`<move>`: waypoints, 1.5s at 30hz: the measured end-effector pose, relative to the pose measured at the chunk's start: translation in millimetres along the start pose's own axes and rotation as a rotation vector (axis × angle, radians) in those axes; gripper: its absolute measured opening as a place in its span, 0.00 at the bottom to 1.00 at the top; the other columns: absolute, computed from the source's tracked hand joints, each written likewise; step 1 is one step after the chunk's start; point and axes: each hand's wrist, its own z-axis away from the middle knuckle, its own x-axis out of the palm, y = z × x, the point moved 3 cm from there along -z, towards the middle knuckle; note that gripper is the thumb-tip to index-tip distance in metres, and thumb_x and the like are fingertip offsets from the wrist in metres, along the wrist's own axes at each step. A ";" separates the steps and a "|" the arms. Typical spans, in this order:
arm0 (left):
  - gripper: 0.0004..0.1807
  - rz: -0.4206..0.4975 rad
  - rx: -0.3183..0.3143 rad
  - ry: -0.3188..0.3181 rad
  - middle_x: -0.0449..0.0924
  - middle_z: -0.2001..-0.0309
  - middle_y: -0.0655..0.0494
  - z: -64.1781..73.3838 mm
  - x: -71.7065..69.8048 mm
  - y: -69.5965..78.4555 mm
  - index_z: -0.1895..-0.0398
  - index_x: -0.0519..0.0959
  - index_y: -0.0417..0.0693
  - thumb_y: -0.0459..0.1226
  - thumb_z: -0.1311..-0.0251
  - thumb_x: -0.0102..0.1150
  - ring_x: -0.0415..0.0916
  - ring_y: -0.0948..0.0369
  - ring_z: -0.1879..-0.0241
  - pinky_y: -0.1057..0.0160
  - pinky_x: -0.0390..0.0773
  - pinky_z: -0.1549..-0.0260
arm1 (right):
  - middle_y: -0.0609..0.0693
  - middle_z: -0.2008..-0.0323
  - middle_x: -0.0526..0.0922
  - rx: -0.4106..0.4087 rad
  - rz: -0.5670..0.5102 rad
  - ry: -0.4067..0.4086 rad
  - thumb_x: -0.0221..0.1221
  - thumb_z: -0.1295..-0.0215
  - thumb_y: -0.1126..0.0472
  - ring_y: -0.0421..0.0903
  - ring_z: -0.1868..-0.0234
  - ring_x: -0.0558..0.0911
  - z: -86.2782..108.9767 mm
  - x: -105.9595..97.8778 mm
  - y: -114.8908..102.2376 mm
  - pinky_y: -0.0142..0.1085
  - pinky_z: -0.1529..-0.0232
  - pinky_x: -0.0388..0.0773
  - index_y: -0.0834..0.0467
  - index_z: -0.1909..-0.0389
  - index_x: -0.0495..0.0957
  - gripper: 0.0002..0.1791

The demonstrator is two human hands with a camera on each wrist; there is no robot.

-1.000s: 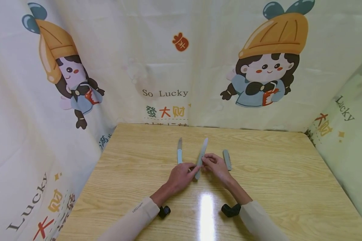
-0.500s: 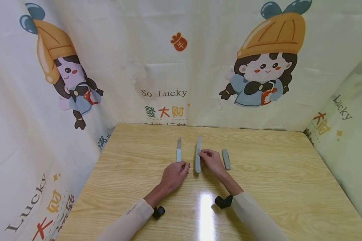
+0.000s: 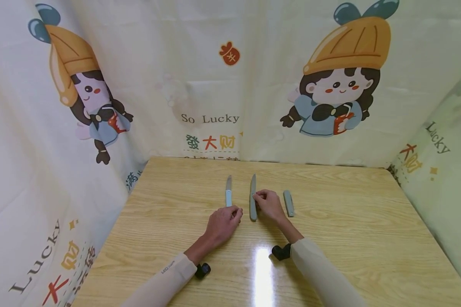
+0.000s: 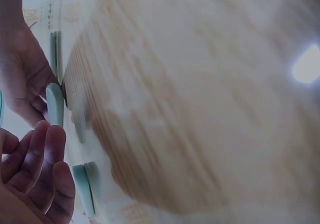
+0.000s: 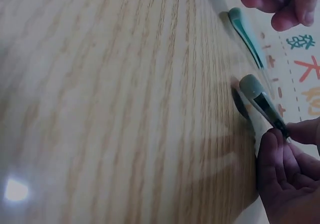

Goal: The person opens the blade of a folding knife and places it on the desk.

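The right hand [image 3: 269,205] pinched the grey-green knife [image 3: 253,209] between thumb and fingertips, close to where handle met blade, coming at it from the right side. The knife was unfolded, its blade pointing toward the far edge of the wooden table [image 3: 369,213] and its rounded handle end toward the person; in the right wrist view that handle end stood just clear of the wood, with a dark patch of shadow or reflection beside it. The left hand [image 3: 222,224] held nothing — its fingers were loosely bent, apart from the grey-green knife and just to the left of its handle. Beyond the left hand lay the light-blue knife [image 3: 228,198], also unfolded with its blade toward the far edge, the near end of its handle hidden behind the hand in the head view. Whether the hand touched that handle could not be told. On the other side, just right of the right hand, lay the folded knife [image 3: 288,203], grey-green too and slightly slanted. The grey-green knife in the pinch was thus between the other two — nothing else lay among them. Both arms wore pale sleeves [image 3: 322,268], with a small black wrist camera [image 3: 202,271] at each cuff. Behind the table hung a cream curtain [image 3: 269,106] printed with cartoon figures and lettering.
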 end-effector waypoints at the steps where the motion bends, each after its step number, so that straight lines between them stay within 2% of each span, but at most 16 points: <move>1: 0.17 -0.002 0.002 0.000 0.76 0.78 0.75 -0.3 -0.2 0.4 0.70 0.83 0.53 0.44 0.23 0.50 0.72 0.71 0.78 0.64 0.73 0.76 | 0.55 0.69 0.85 -0.007 0.024 0.001 0.61 0.29 0.67 0.47 0.70 0.83 -1.2 0.3 -0.6 0.36 0.68 0.79 0.72 0.54 0.83 0.11; 11: 0.18 -0.017 0.001 0.010 0.76 0.78 0.76 -0.1 0.4 0.7 0.74 0.82 0.55 0.44 0.24 0.51 0.72 0.71 0.78 0.64 0.73 0.76 | 0.51 0.73 0.83 -0.023 0.300 0.049 0.62 0.29 0.61 0.45 0.75 0.78 -9.7 1.5 -3.0 0.38 0.72 0.76 0.68 0.58 0.85 0.12; 15: 0.17 -0.031 -0.003 0.033 0.76 0.78 0.76 2.1 -2.6 0.0 0.74 0.81 0.57 0.43 0.25 0.52 0.72 0.71 0.78 0.63 0.73 0.76 | 0.52 0.72 0.83 -0.036 0.320 0.058 0.62 0.29 0.61 0.45 0.74 0.79 -10.0 3.8 -3.1 0.38 0.72 0.77 0.68 0.59 0.85 0.11; 18: 0.16 -0.026 0.000 0.048 0.77 0.78 0.75 3.9 -4.4 -0.1 0.73 0.82 0.55 0.43 0.25 0.52 0.73 0.71 0.76 0.63 0.73 0.75 | 0.53 0.70 0.83 -0.062 0.295 0.103 0.61 0.28 0.61 0.47 0.71 0.80 -6.4 0.4 -6.6 0.41 0.70 0.77 0.67 0.59 0.84 0.11; 21: 0.17 -0.016 -0.003 0.048 0.78 0.77 0.75 5.0 -5.4 0.3 0.72 0.83 0.53 0.44 0.24 0.52 0.74 0.71 0.76 0.64 0.73 0.75 | 0.55 0.66 0.82 -0.104 0.315 0.159 0.60 0.27 0.61 0.51 0.67 0.80 -0.2 -12.3 -13.1 0.45 0.67 0.78 0.67 0.57 0.83 0.11; 24: 0.17 0.001 -0.009 0.046 0.78 0.77 0.74 5.6 -6.0 1.6 0.70 0.84 0.52 0.44 0.24 0.52 0.73 0.71 0.76 0.64 0.73 0.75 | 0.58 0.59 0.80 -0.114 0.414 0.211 0.58 0.27 0.60 0.56 0.58 0.79 4.9 -35.7 -14.3 0.51 0.63 0.79 0.66 0.52 0.83 0.14; 26: 0.17 0.005 -0.009 0.044 0.78 0.77 0.74 5.8 -6.0 2.9 0.70 0.85 0.51 0.44 0.24 0.52 0.73 0.71 0.77 0.64 0.73 0.75 | 0.61 0.53 0.78 -0.092 0.496 0.222 0.56 0.26 0.59 0.60 0.51 0.76 7.0 -54.2 -8.5 0.53 0.60 0.78 0.66 0.47 0.82 0.17; 28: 0.17 0.006 -0.006 0.048 0.77 0.77 0.74 5.2 -5.9 4.2 0.70 0.85 0.51 0.44 0.24 0.52 0.72 0.70 0.77 0.64 0.73 0.76 | 0.65 0.47 0.75 -0.042 0.542 0.184 0.52 0.24 0.57 0.64 0.46 0.73 8.4 -71.9 -0.2 0.57 0.57 0.76 0.68 0.41 0.78 0.21; 30: 0.17 0.004 -0.008 0.046 0.77 0.77 0.74 4.8 -5.0 5.0 0.70 0.85 0.51 0.44 0.24 0.52 0.72 0.70 0.78 0.64 0.73 0.76 | 0.69 0.46 0.73 0.008 0.594 0.093 0.50 0.23 0.54 0.65 0.48 0.73 11.3 -85.9 9.9 0.56 0.60 0.76 0.70 0.43 0.77 0.23; 33: 0.17 0.005 -0.008 0.045 0.77 0.77 0.74 4.6 -4.9 6.0 0.69 0.86 0.52 0.44 0.24 0.51 0.72 0.71 0.78 0.64 0.73 0.75 | 0.71 0.51 0.72 0.056 0.639 -0.046 0.51 0.22 0.53 0.62 0.59 0.75 15.6 -97.9 18.0 0.51 0.66 0.76 0.73 0.49 0.77 0.24; 35: 0.17 0.007 -0.009 0.045 0.77 0.76 0.74 5.5 -4.9 6.4 0.69 0.85 0.53 0.44 0.24 0.51 0.72 0.70 0.78 0.64 0.73 0.75 | 0.68 0.58 0.73 0.058 0.648 -0.095 0.56 0.24 0.54 0.56 0.67 0.74 16.9 -100.8 21.0 0.45 0.72 0.73 0.72 0.57 0.79 0.21; 37: 0.16 0.007 -0.010 0.044 0.76 0.77 0.73 7.2 -4.9 7.1 0.70 0.85 0.54 0.45 0.25 0.51 0.71 0.70 0.78 0.64 0.73 0.75 | 0.62 0.64 0.75 0.058 0.607 -0.100 0.59 0.26 0.56 0.52 0.71 0.73 17.2 -101.4 21.3 0.41 0.74 0.72 0.72 0.61 0.79 0.18; 41: 0.15 0.003 -0.006 0.043 0.76 0.76 0.73 9.8 -4.7 9.7 0.69 0.84 0.55 0.44 0.26 0.52 0.71 0.70 0.77 0.64 0.73 0.75 | 0.52 0.76 0.73 0.074 0.496 -0.115 0.62 0.28 0.56 0.45 0.78 0.69 16.8 -101.8 25.9 0.36 0.77 0.66 0.68 0.68 0.76 0.17; 45: 0.16 0.022 0.020 0.045 0.79 0.75 0.73 7.4 -4.0 14.1 0.67 0.86 0.51 0.43 0.25 0.52 0.74 0.71 0.76 0.63 0.75 0.73 | 0.55 0.70 0.77 0.052 0.406 -0.097 0.64 0.29 0.57 0.45 0.74 0.73 18.4 -105.4 29.3 0.36 0.74 0.70 0.70 0.61 0.75 0.17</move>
